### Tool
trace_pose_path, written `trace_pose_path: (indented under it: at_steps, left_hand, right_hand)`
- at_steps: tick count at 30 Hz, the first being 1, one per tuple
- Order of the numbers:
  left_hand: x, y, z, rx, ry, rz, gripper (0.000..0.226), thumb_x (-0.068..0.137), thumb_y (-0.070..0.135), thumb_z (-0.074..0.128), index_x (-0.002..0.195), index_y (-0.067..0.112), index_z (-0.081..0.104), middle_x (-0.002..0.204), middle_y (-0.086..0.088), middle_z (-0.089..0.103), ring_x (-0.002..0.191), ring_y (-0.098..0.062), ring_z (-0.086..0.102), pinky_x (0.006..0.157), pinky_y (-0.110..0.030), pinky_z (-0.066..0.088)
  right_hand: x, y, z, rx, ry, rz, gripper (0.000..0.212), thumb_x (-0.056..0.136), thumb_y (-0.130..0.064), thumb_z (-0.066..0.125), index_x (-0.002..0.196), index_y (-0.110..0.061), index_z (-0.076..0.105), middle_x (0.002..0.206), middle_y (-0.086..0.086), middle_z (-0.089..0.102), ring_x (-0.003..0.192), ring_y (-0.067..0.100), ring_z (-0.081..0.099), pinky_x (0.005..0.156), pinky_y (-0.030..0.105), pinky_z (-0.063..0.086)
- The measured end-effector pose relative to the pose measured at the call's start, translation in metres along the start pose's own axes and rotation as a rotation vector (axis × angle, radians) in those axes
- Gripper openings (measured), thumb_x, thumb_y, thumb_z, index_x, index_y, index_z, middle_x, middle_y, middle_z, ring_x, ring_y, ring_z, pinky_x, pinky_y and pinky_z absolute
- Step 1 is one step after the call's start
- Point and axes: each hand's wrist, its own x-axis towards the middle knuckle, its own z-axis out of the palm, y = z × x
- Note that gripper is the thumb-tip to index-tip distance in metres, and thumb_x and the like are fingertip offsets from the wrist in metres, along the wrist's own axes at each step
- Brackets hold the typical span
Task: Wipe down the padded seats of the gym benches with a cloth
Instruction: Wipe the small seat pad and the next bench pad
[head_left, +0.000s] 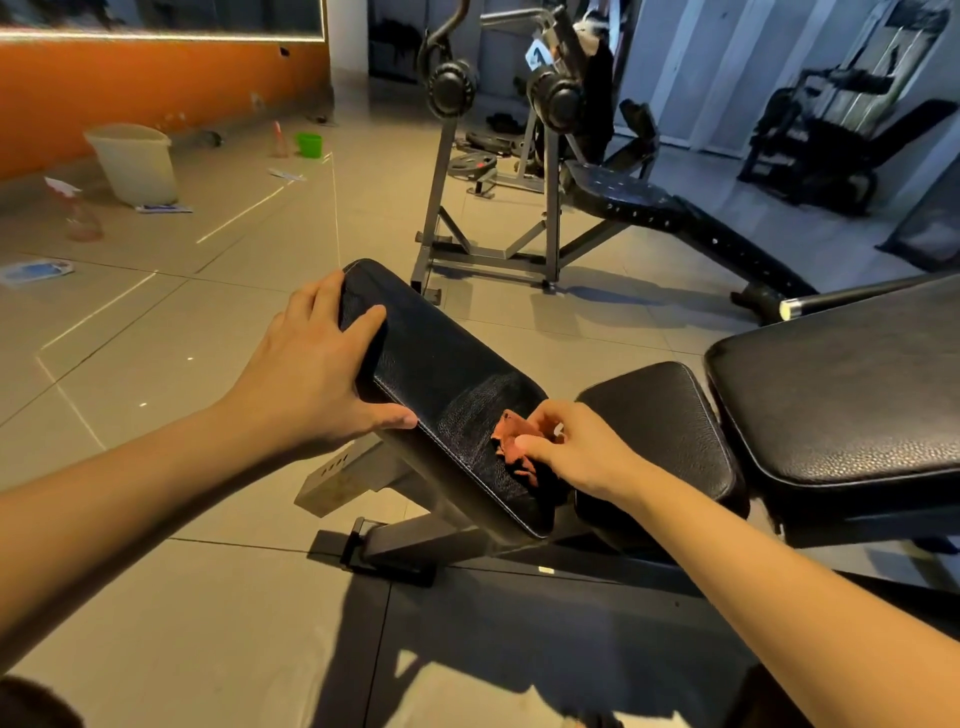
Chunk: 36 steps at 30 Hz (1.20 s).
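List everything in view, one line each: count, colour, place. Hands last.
tilted pad: one, black, centre foreground
seat pad: one, black, right of the tilted pad
large pad: one, black, far right
cloth: one, reddish-orange, on the tilted pad's lower end
bucket: one, cream, floor by the orange wall
cup: one, green, floor beyond the bucket
rack: one, grey, behind, holding dark weight plates
far bench: one, black, right of the rack
left hand: one, grips the tilted pad's upper edge
right hand: one, pinches the cloth

1 head view: wide-angle, faces forward-down, close above bench pad (441, 384).
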Motion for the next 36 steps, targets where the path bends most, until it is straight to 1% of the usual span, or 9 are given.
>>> trace_pose_path:
  at_steps: [5,10,14,21,25,28,30,33,36]
  left_hand:
    - [0.002,-0.002,0.004,0.0,0.017,0.008,0.125,0.054,0.093,0.035,0.159,0.027,0.023,0.168,-0.012,0.004,0.153,-0.035,0.007,0.122,-0.053,0.022]
    - [0.003,-0.002,0.004,-0.011,0.02,-0.007,0.125,0.054,0.093,0.033,0.16,0.028,0.022,0.168,-0.01,0.004,0.153,-0.034,0.006,0.122,-0.053,0.021]
    - [0.001,-0.001,0.003,-0.017,0.015,0.006,0.124,0.056,0.091,0.037,0.16,0.026,0.022,0.168,-0.01,0.003,0.153,-0.033,0.005,0.123,-0.053,0.019]
    - [0.002,-0.001,0.006,-0.028,0.029,0.004,0.127,0.052,0.094,0.033,0.159,0.025,0.025,0.167,-0.013,0.005,0.153,-0.034,0.004,0.122,-0.053,0.018]
    - [0.001,0.001,0.005,-0.047,0.03,-0.013,0.124,0.055,0.091,0.041,0.159,0.026,0.024,0.168,-0.012,0.003,0.153,-0.033,0.003,0.123,-0.052,0.016]
    - [-0.001,0.004,0.003,-0.046,0.011,-0.022,0.121,0.058,0.089,0.044,0.16,0.027,0.021,0.168,-0.01,0.001,0.153,-0.033,0.002,0.123,-0.051,0.015]
    - [-0.001,0.003,0.002,-0.047,0.006,-0.02,0.122,0.057,0.09,0.041,0.16,0.027,0.021,0.168,-0.01,0.0,0.154,-0.033,0.001,0.124,-0.051,0.015]
    - [-0.001,0.003,0.002,-0.049,0.006,-0.031,0.123,0.056,0.091,0.038,0.16,0.028,0.02,0.168,-0.009,0.0,0.154,-0.032,0.001,0.124,-0.05,0.015]
    - [0.0,0.005,0.002,-0.056,0.003,-0.029,0.124,0.055,0.091,0.038,0.16,0.027,0.021,0.168,-0.009,0.0,0.153,-0.033,0.001,0.124,-0.051,0.014]
  right_hand:
    - [-0.026,-0.015,0.014,0.051,-0.038,-0.005,0.017,0.097,-0.03,0.064,0.088,-0.015,0.063,0.088,0.002,0.064,0.079,0.012,0.059,0.07,0.028,0.046]
    - [0.023,0.004,0.025,0.234,0.268,0.23,0.018,0.098,-0.023,0.061,0.084,-0.014,0.056,0.084,0.006,0.063,0.082,0.024,0.062,0.07,0.036,0.05]
    - [0.043,0.01,0.035,0.168,0.384,0.321,0.014,0.1,-0.028,0.058,0.092,-0.016,0.057,0.09,0.0,0.061,0.091,0.023,0.062,0.075,0.04,0.05]
    - [-0.023,-0.023,0.036,0.129,0.113,0.074,0.015,0.097,-0.028,0.062,0.086,-0.017,0.061,0.081,0.001,0.062,0.075,0.015,0.058,0.071,0.035,0.049]
    - [0.018,-0.008,0.032,0.134,0.255,0.195,0.016,0.098,-0.029,0.057,0.088,-0.017,0.057,0.085,0.003,0.067,0.084,0.022,0.065,0.078,0.046,0.055]
    - [0.055,0.001,0.023,0.088,0.352,0.366,0.018,0.101,-0.03,0.054,0.094,-0.014,0.055,0.096,0.007,0.064,0.095,0.028,0.063,0.081,0.044,0.053]
    - [0.055,-0.002,0.029,0.104,0.384,0.382,0.019,0.102,-0.032,0.054,0.096,-0.014,0.056,0.098,0.007,0.064,0.094,0.027,0.062,0.08,0.043,0.052]
    - [0.022,-0.012,0.036,0.199,0.253,0.24,0.021,0.101,-0.03,0.058,0.091,-0.013,0.061,0.089,0.006,0.067,0.085,0.023,0.063,0.073,0.037,0.051]
    - [0.001,-0.022,0.017,0.117,0.033,0.1,0.022,0.097,-0.029,0.064,0.089,-0.009,0.068,0.088,0.014,0.071,0.08,0.022,0.065,0.075,0.037,0.052]
